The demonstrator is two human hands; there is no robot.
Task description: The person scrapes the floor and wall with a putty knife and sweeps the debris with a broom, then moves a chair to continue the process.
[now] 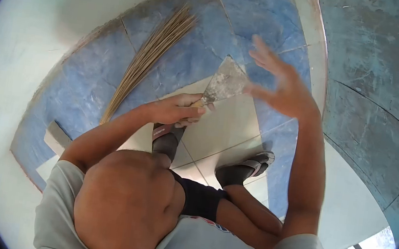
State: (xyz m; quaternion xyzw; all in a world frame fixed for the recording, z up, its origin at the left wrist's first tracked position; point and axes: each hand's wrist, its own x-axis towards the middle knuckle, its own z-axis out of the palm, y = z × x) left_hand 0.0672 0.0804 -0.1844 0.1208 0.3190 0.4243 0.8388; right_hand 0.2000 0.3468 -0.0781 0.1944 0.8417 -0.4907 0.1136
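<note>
My left hand (176, 110) is closed round the handle of a scraper. The scraper's wide triangular blade (226, 80) is grey and stained, and points up and to the right over the floor. My right hand (283, 87) is raised beside the blade with its fingers spread, slightly blurred by motion. Its thumb lies close to the blade's right corner; whether they touch I cannot tell. Nothing shows between the fingers of this hand. A bundle of thin brown sticks (150, 59) lies on the blue tiles beyond my left forearm.
Blue floor tiles (85, 78) surround paler tiles (224, 122) near my feet. A grey-brown block (57, 138) lies at the left. A pale wall (24, 53) borders the floor at left, and a worn greenish surface (376, 61) stretches along the right. A sandalled foot (257, 164) rests below.
</note>
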